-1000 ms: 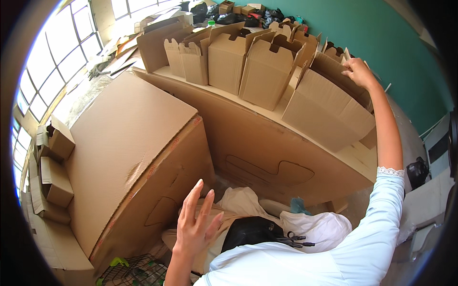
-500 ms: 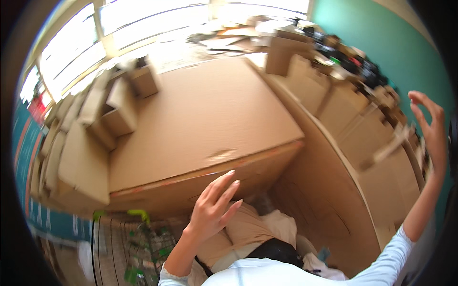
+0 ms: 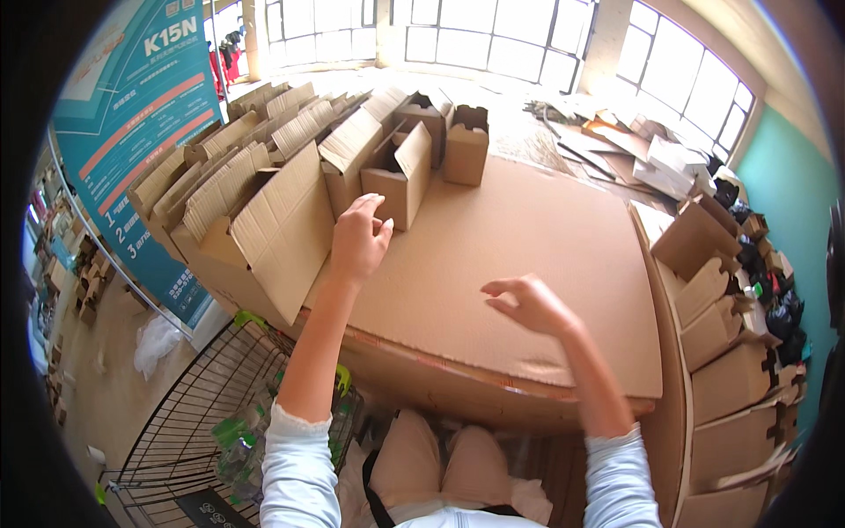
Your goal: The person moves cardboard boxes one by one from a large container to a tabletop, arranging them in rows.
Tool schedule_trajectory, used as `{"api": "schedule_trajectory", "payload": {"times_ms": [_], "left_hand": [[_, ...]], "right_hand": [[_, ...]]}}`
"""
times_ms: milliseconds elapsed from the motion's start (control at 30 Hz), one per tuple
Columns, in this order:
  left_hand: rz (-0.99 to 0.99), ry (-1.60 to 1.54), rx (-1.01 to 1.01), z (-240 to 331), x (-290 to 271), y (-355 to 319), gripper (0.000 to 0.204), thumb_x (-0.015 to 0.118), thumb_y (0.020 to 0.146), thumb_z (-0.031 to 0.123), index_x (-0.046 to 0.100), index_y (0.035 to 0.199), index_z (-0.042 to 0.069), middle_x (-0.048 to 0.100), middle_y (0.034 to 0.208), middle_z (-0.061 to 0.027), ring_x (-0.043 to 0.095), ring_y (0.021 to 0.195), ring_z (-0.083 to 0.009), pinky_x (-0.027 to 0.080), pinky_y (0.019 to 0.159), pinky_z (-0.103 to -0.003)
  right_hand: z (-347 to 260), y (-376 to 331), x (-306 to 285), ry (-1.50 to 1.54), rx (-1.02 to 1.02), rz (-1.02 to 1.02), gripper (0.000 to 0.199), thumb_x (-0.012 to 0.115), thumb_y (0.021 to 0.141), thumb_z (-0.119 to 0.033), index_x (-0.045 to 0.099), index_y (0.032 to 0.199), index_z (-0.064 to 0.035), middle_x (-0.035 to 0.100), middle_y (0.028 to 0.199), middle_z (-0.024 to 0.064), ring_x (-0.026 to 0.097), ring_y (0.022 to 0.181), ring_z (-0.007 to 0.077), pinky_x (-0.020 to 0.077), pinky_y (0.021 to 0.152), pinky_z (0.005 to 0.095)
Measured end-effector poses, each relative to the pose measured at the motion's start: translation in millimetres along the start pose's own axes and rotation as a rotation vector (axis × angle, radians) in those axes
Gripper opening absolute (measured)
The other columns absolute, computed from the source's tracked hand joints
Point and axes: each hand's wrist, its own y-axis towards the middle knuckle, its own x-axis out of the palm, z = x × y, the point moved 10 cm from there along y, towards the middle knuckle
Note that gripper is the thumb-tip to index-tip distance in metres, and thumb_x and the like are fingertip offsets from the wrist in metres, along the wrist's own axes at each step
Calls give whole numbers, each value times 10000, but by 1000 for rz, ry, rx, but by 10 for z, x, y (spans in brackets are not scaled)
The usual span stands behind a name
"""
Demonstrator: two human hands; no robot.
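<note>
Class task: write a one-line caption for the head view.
Left hand near open cardboard cartons, right hand over a large box, wire cart at lower left.

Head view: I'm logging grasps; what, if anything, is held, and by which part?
Nothing appears held. The right hand hovers over the large brown cardboard box; whether the left hand touches the small open brown cardboard box is unclear.

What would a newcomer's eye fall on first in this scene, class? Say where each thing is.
Probably the large cardboard box filling the middle, its broad flat top partly covered on the left by crowded open boxes. Next come the person's bare hands: the left hand near those boxes, the right hand in front of the bare stretch of cardboard. A tall teal banner stands out at upper left.
</note>
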Motion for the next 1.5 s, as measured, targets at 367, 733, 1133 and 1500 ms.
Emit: {"api": "schedule_trajectory", "payload": {"times_ms": [367,733,1133,1500], "left_hand": [[-516,773,137,-803,1099,1015,425,787,672,278,627,1005,67,643,1044,-104,566,1081,-257,369,1029,-410],[-562,473,475,-264,1128,578,325,764,679,261,622,718,-29,622,778,-196,610,806,-362,483,750,-417],[-749,330,633,1025,299,-1207,135,677,724,135,614,723,16,639,768,-113,619,896,-262,462,895,-378],[-135,130,51,836,-271,-1500,1262,807,576,530,78,1450,-16,190,1467,-271,248,1352,-401,238,1100,-469]], "right_hand": [[-479,-423,737,280,-197,59,281,593,818,-70,609,1096,-27,631,1083,140,576,1043,315,460,904,388],[-199,-464,385,382,-61,183,237,581,840,-41,635,1070,-48,651,1070,120,625,966,287,499,841,346],[908,-299,403,933,375,378,411,518,948,-319,553,1197,6,618,1130,102,596,1030,194,488,844,316],[1621,856,955,1508,197,417,464,449,961,-397,504,1261,-47,542,1256,105,500,1157,216,358,1013,307]]}}
